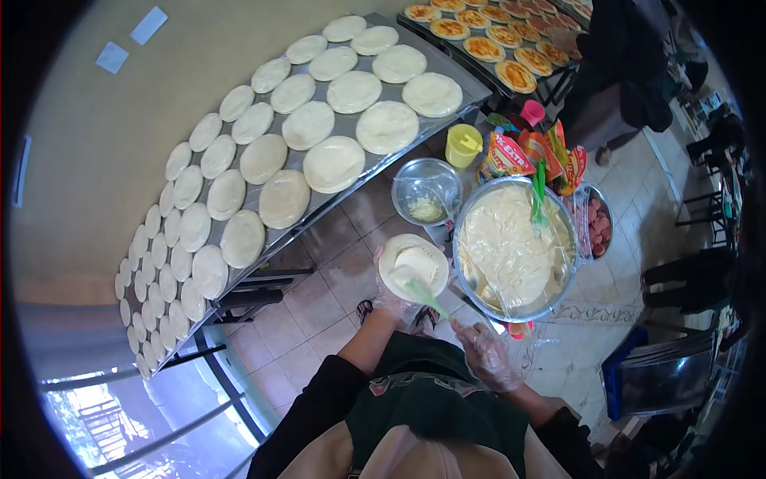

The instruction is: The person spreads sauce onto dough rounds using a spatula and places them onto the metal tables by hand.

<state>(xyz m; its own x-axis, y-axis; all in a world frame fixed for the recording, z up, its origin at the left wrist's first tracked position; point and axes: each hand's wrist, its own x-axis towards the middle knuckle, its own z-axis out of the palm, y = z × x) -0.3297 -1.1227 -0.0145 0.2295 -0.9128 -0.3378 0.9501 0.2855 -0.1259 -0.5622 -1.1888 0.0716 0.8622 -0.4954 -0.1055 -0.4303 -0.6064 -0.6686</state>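
My left hand [388,299], in a clear plastic glove, holds up a round flat dough disc [391,278] from below, its fingers wrapped around the edge. A mound of white creamy spread [416,262] lies on the disc. My right hand [488,355], also gloved, is closed on the handle of a green spatula [433,301], whose blade touches the spread. Just right of the disc stands a large metal bowl [457,267] with creamy mixture [507,247] in it. Green-handled utensils [538,191] rest in that bowl.
A long table [375,176] on the left carries many dough discs. Behind the bowls are a yellow cup [463,146], a pink cup [532,111] and food packets [507,156]. A smaller metal bowl [407,177] stands nearby. A person [610,80] works beside sauced discs [485,49].
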